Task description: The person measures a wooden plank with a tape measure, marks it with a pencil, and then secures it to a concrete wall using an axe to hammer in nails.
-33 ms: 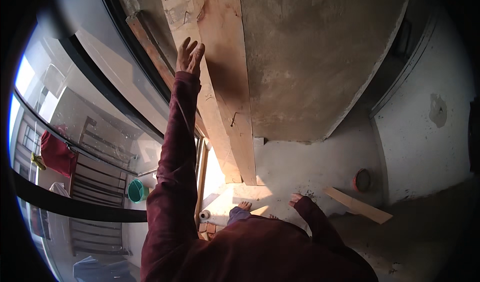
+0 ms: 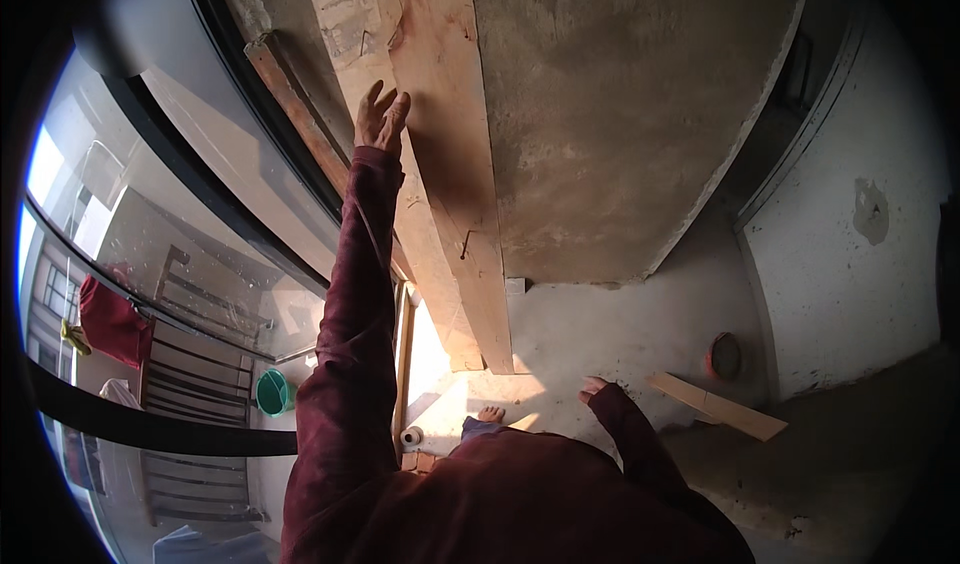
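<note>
This room is an interior under building or renovation. From where I stand, the following features identify it. The main wall (image 2: pixel 600 144) carries a rough grey coat. Long wooden boards (image 2: pixel 432 94) run beside it, with bent metal pins (image 2: pixel 464 245) projecting. The bare grey floor (image 2: pixel 570 329) bears dark debris (image 2: pixel 627 390), a loose plank (image 2: pixel 720 407) and reddish bricks (image 2: pixel 424 461). The white wall (image 2: pixel 830 284) at right shows a grey patch (image 2: pixel 872 212). Dark-framed glass panels (image 2: pixel 215 304) line the left side.
</note>
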Demonstrator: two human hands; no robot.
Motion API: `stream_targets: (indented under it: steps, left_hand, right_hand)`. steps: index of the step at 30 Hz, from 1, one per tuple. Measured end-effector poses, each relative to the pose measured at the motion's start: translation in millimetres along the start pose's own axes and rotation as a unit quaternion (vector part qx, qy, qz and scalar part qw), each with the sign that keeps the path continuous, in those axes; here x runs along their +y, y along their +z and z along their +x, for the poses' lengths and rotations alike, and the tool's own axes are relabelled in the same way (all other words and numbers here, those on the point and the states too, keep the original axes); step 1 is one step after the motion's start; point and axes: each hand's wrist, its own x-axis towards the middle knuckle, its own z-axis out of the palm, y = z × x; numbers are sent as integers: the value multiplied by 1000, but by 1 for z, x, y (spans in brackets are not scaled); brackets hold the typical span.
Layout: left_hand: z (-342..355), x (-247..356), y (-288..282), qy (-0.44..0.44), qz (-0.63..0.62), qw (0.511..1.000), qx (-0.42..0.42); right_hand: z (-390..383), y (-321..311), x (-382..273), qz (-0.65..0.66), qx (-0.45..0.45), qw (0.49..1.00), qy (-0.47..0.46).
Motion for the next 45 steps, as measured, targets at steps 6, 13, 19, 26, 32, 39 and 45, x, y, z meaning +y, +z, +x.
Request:
stream_targets:
  steps: [6, 13, 19, 26, 32, 39, 45]
  left_hand:
    - [-9, -26, 40, 65, -94, 991, -71]
    - [-41, 16, 64, 86, -189, 977, -45]
    - [-64, 52, 60, 93, -148, 979, -109]
    - [-93, 106, 111, 98, -336, 909, -224]
    - [-139, 151, 183, 87, -443, 835, -315]
    - [-211, 209, 244, 76, -452, 782, -422]
    - [-267, 245, 274, 56, -494, 741, -451]
  right_hand:
    - [37, 27, -122, 104, 152, 972, -147]
    - [23, 11, -270, 0, 250, 937, -243]
    - [36, 51, -274, 108, 216, 933, -268]
    - [18, 38, -242, 116, 370, 887, -253]
    - [-20, 17, -186, 93, 547, 804, -215]
    - [-153, 28, -194, 158, 662, 730, -56]
    - [-218, 31, -172, 139, 730, 669, -7]
